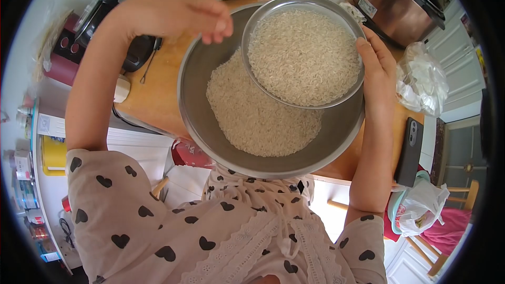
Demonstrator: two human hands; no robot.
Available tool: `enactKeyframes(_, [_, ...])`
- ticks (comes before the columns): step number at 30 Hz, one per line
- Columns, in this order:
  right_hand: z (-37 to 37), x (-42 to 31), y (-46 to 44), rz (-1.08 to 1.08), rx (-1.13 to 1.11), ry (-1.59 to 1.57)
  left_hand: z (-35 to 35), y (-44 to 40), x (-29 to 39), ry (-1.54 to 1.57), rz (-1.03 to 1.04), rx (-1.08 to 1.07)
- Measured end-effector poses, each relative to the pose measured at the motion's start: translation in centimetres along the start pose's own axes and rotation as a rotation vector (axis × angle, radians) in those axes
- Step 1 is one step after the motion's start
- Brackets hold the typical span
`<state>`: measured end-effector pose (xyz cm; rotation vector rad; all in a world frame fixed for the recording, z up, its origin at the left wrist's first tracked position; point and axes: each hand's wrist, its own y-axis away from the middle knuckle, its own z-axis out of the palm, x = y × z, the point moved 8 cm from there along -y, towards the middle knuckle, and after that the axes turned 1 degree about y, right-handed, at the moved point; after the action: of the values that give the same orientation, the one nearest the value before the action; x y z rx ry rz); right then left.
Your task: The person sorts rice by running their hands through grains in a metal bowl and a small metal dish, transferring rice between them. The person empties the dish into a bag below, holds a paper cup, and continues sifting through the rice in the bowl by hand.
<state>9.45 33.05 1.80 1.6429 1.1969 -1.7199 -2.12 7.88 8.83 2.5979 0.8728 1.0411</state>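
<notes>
Head view: a shallow metal pan sits right of upper centre in the frame, overlapping the upper right of a wide steel bowl on the wooden counter. Broadly filled with rice, the pan should feel fairly heavy for its size, its wall stiff and not fragile, though smooth metal may slip. The grains are loose and would likely spill over the low rim if tilted; the right edge offers a sound hold, with support underneath best.

There the right hand has its grip pinching the rim, thumb at the edge and fingers outside, forearm rising from the lower right. The left hand hangs at upper left, elbow bent outward, fingers curled and blurred above the bowl's edge; whether its grip is spread or pressed together, I cannot tell. More rice heaps in the bowl at centre.
</notes>
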Motion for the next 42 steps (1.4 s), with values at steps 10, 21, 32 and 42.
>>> enactKeyframes(10, [0.0,-0.1,0.1,-0.001,0.006,0.002,12.8,-1.5,-0.1,-0.259,-0.008,-0.21])
enactKeyframes(21, [0.0,-0.1,0.1,-0.002,0.0,0.007,18.3,-1.4,2.1,0.138,0.078,-0.348])
enactKeyframes(32, [-0.1,-0.6,0.2,0.01,-0.002,0.062,14.2,1.4,2.9,0.539,-0.368,-0.502])
enactKeyframes(42, [0.1,-0.7,0.3,-0.02,-0.014,0.053,8.1,-2.3,8.3,0.628,0.015,-0.389])
